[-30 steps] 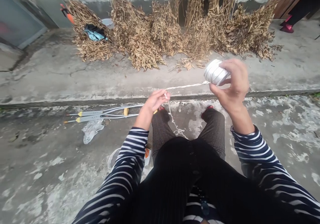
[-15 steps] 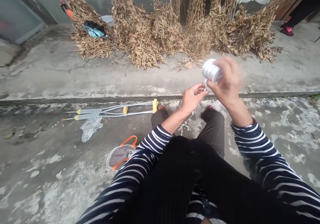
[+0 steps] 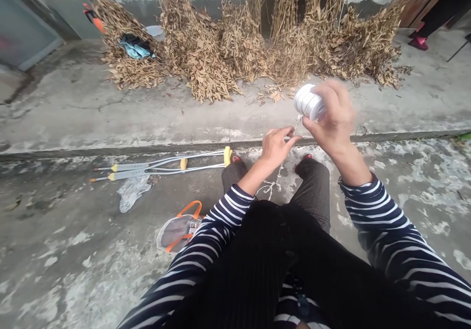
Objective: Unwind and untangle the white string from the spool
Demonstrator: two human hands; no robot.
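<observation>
My right hand [image 3: 333, 115] is closed around a white spool [image 3: 308, 101] made of several stacked rings, held up over the concrete step. From the spool a thin white cord [image 3: 297, 123] runs down to my left hand [image 3: 277, 145], where thumb and fingers pinch it. Below my left hand the loose end of the cord hangs toward the ground between my feet and lies there in a small tangle. Exactly how the fingers of my left hand grip the cord is partly hidden, and my right hand is slightly blurred.
Dried plant bundles [image 3: 209, 49] lean along the wall on the raised step [image 3: 154, 133]. Two crutches [image 3: 162, 167] lie at the left beside a crumpled plastic bag [image 3: 133, 191]. An orange-handled bag [image 3: 176, 233] is nearer me. A person's leg and pink shoe [image 3: 418, 43] show at top right.
My left hand has moved slightly left and down, away from the spool. A longer stretch of cord shows between the hands, and more hangs below. The spool stays in my right hand.
</observation>
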